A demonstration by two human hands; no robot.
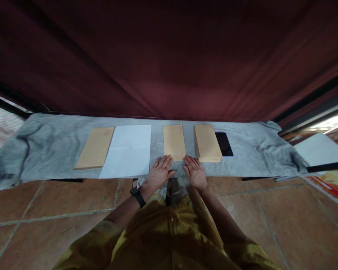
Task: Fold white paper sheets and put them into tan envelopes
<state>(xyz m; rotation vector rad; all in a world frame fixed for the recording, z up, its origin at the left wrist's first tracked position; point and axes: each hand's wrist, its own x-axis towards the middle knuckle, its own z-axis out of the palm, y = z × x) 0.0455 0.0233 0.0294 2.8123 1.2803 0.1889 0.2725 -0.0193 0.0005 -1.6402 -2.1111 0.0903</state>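
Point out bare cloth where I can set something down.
The grey cloth lies bare right of the phone and left of the left envelope stack. A narrow strip separates the white paper from the middle envelope. Crowded: that envelope's near corners, where the left hand and right hand rest, and where the right envelope stack adjoins the phone.

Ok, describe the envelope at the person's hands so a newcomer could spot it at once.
Find the grey cloth in front of the dark red curtain. Near the cloth's middle, between the white paper and the envelope stack, lies a brown envelope. It alone has the left hand at one near corner and the right hand at the other.
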